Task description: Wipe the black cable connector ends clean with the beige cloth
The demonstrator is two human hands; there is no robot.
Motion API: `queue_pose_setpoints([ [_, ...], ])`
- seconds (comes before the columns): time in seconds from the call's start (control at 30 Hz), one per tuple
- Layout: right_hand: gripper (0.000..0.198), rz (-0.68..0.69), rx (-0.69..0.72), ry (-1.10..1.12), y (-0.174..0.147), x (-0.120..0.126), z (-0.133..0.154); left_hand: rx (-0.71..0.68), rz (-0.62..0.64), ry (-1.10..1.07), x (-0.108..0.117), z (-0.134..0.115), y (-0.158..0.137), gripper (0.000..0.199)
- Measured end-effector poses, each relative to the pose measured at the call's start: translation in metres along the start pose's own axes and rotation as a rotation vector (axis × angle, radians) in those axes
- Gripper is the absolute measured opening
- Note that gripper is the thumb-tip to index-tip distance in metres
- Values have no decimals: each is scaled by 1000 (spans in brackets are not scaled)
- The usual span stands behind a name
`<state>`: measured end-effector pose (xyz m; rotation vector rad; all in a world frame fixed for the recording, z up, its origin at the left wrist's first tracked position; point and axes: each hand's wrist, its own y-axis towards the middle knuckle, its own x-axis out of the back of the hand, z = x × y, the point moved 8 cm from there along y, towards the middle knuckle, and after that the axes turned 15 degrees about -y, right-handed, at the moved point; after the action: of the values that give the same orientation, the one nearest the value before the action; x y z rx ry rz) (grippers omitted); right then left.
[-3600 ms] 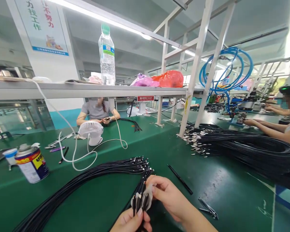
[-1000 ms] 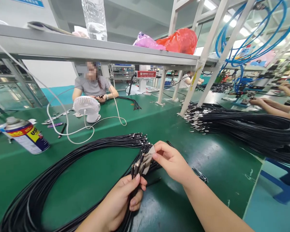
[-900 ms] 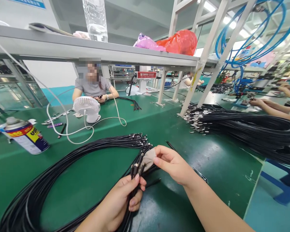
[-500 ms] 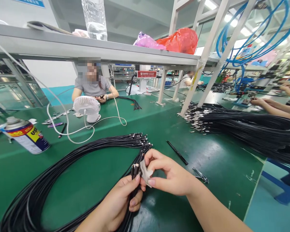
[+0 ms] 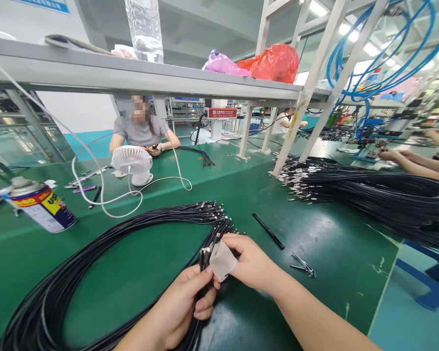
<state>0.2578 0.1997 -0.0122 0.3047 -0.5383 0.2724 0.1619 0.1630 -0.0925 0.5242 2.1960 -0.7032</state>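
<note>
My left hand [image 5: 183, 297] is closed around several black cables [image 5: 206, 257], whose connector ends point up above the thumb. Against those connectors lies a small pale grey piece of cloth [image 5: 223, 261], spread flat toward me. My right hand [image 5: 254, 263] holds the cloth from behind and the right; its fingertips are partly hidden by it. More cables of the same kind form a large loop [image 5: 106, 239] on the green table, with their ends gathered just beyond my hands.
A black pen-like stick [image 5: 268, 231] and metal nail clippers [image 5: 303, 265] lie to the right. Behind them is a thick cable bundle [image 5: 373, 195]. At left stand a spray can [image 5: 42, 204] and a white fan [image 5: 131, 163] with its cord. A co-worker [image 5: 142, 129] sits opposite, under a shelf [image 5: 190, 80].
The cloth was crumpled between my right fingertips and is now spread flat over the connectors' side. My right hand has shifted behind it. My left hand has stayed in place.
</note>
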Motion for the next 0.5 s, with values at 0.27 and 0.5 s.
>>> queue_pose_setpoints([
  [0.27,13,129,-59,291,-3,-19,1,-3,10,71,-1,1,0,40],
  [0.5,16,140,3,252,-3,-16,10,-14,0,43,1,1,1,38],
])
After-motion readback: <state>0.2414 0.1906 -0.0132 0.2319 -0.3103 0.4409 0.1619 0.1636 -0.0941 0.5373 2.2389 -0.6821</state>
